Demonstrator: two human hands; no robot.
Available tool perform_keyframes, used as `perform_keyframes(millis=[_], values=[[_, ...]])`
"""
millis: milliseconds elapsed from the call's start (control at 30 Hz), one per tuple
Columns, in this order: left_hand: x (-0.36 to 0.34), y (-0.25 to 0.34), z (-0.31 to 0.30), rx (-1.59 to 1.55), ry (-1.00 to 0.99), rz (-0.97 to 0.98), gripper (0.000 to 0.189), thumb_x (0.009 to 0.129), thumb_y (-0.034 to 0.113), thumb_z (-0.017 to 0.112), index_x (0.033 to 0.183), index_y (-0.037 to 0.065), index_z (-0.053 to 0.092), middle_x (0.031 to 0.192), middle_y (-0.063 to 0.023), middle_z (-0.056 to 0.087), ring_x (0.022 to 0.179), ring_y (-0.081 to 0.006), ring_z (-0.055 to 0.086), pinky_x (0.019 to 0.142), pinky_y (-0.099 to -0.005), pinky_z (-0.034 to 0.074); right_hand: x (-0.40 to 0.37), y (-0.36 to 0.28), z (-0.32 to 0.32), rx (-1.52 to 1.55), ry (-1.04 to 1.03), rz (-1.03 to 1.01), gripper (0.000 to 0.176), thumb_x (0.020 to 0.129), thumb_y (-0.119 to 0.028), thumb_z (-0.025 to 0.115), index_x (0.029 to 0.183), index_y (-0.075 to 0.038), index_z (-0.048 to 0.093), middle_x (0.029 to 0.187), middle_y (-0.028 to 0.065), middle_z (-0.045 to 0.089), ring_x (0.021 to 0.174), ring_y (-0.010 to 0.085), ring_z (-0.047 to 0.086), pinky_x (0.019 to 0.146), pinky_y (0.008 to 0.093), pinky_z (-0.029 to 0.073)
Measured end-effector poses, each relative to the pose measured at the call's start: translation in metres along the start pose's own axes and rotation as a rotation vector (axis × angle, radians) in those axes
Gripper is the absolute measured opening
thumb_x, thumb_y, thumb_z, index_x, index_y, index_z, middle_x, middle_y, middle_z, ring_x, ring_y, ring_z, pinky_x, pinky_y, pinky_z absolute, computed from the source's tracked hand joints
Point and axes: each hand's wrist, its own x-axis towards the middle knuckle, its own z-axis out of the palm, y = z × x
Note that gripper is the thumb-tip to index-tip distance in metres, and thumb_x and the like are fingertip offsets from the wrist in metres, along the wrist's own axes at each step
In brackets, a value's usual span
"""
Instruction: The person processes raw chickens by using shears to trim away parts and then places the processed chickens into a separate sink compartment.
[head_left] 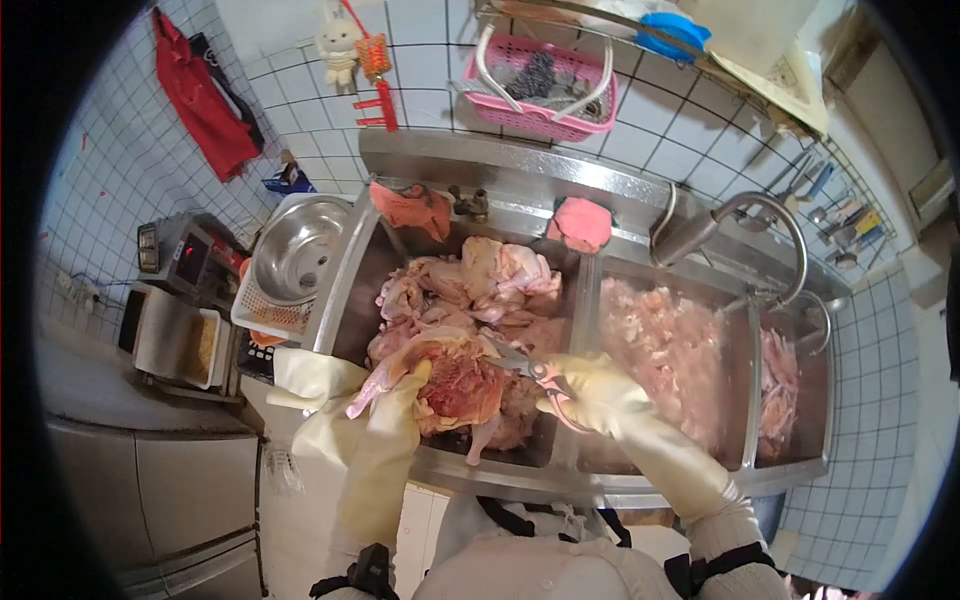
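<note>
My left hand (398,402), in a pale yellow rubber glove, grips an opened chicken (462,385) by its near left side. The bird's red inner cavity faces up, and a leg hangs down at its lower edge. In my right hand (592,385), gloved the same way, is a pair of kitchen scissors (547,374) with pink and dark handles. Their blades point left and reach the chicken's upper right edge; whether they are parted is hard to see. Under and behind this bird, more raw chickens (490,275) are heaped in the left sink basin (362,290).
Pale meat pieces sit in cloudy water in the middle basin (660,360); more meat lies in the right basin (778,390). A curved faucet (740,205) arches above. Left stands a steel bowl (300,250) on a basket. Cloths (580,224) rest on the back ledge.
</note>
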Motion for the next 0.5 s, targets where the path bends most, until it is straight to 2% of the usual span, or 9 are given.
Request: perform_keyframes(millis=[33, 100, 167, 233, 267, 300, 367, 433, 500], values=[[0.003, -0.003, -0.002, 0.003, -0.005, -0.015, 0.036, 0.097, 0.020, 0.060, 0.129, 0.004, 0.054, 0.115, -0.0089, 0.065, 0.092, -0.0198, 0.069, 0.065, -0.0291, 0.058, 0.000, 0.010, -0.001, 0.005, 0.006, 0.014, 0.010, 0.085, -0.009, 0.074, 0.088, -0.008, 0.065, 0.075, -0.0008, 0.056, 0.059, 0.0114, 0.054, 0.097, 0.0539, 0.052], [0.009, -0.010, -0.006, 0.062, -0.197, 0.092, 0.036, 0.099, 0.023, 0.058, 0.128, 0.004, 0.054, 0.118, -0.0099, 0.064, 0.098, -0.0211, 0.068, 0.076, -0.0341, 0.060, 0.005, 0.024, -0.009, 1.299, -0.184, 0.629, 0.013, 0.092, -0.008, 0.066, 0.104, -0.004, 0.064, 0.089, 0.0000, 0.060, 0.077, 0.0101, 0.059, 0.104, 0.0480, 0.049], [0.001, -0.002, -0.020, 0.090, -0.215, -0.055, 0.035, 0.099, 0.023, 0.057, 0.129, 0.003, 0.054, 0.120, -0.0103, 0.063, 0.102, -0.0219, 0.067, 0.083, -0.0367, 0.058, -0.003, 0.024, -0.013, 1.253, -0.157, 0.684, 0.021, 0.094, -0.009, 0.064, 0.115, -0.005, 0.062, 0.092, 0.0013, 0.060, 0.083, 0.0111, 0.060, 0.108, 0.0474, 0.045], [-0.004, -0.003, -0.017, 0.118, -0.226, -0.193, 0.035, 0.099, 0.023, 0.056, 0.129, 0.003, 0.053, 0.121, -0.0108, 0.063, 0.107, -0.0226, 0.065, 0.090, -0.0393, 0.056, -0.007, 0.041, -0.016, 0.130, -0.248, -0.228, 0.020, 0.097, -0.009, 0.059, 0.115, -0.004, 0.064, 0.094, 0.0022, 0.061, 0.088, 0.0129, 0.060, 0.108, 0.0481, 0.044], [-0.003, -0.009, -0.006, 0.010, -0.271, -0.096, 0.036, 0.099, 0.023, 0.055, 0.129, 0.003, 0.053, 0.122, -0.0110, 0.063, 0.110, -0.0231, 0.064, 0.094, -0.0405, 0.054, -0.006, 0.029, -0.023, 0.624, -0.379, 0.301, 0.019, 0.097, -0.010, 0.059, 0.113, -0.002, 0.065, 0.096, 0.0039, 0.061, 0.091, 0.0159, 0.060, 0.106, 0.0488, 0.045], [-0.002, -0.013, 0.001, -0.095, -0.317, 0.002, 0.036, 0.099, 0.024, 0.054, 0.129, 0.003, 0.053, 0.122, -0.0112, 0.062, 0.112, -0.0235, 0.062, 0.097, -0.0417, 0.052, -0.007, 0.030, -0.022, 0.634, -0.383, 0.296, 0.019, 0.097, -0.010, 0.059, 0.113, -0.002, 0.065, 0.096, 0.0039, 0.061, 0.091, 0.0159, 0.060, 0.106, 0.0488, 0.045], [-0.001, -0.024, -0.004, -0.150, -0.315, 0.002, 0.038, 0.099, 0.024, 0.055, 0.130, 0.003, 0.051, 0.123, -0.0111, 0.062, 0.112, -0.0239, 0.063, 0.097, -0.0417, 0.053, -0.005, 0.030, -0.023, 1.299, -0.259, 0.721, 0.020, 0.098, -0.011, 0.058, 0.113, 0.002, 0.065, 0.104, 0.0057, 0.061, 0.093, 0.0191, 0.060, 0.106, 0.0469, 0.046], [-0.003, -0.033, -0.003, -0.209, -0.309, -0.003, 0.039, 0.099, 0.024, 0.056, 0.131, 0.003, 0.050, 0.123, -0.0111, 0.061, 0.112, -0.0242, 0.063, 0.097, -0.0418, 0.053, -0.012, 0.057, 0.009, 1.277, -0.280, 0.555, 0.018, 0.098, -0.009, 0.057, 0.109, 0.001, 0.065, 0.106, 0.0068, 0.061, 0.093, 0.0203, 0.060, 0.107, 0.0472, 0.046], [-0.002, -0.042, 0.003, -0.229, -0.104, 0.024, 0.040, 0.098, 0.021, 0.059, 0.133, 0.005, 0.048, 0.126, -0.0103, 0.059, 0.112, -0.0247, 0.063, 0.096, -0.0413, 0.054, -0.013, 0.035, 0.033, 1.386, 0.108, 0.772, 0.016, 0.098, -0.005, 0.054, 0.108, -0.002, 0.066, 0.102, 0.0074, 0.062, 0.089, 0.0192, 0.060, 0.101, 0.0442, 0.052]])
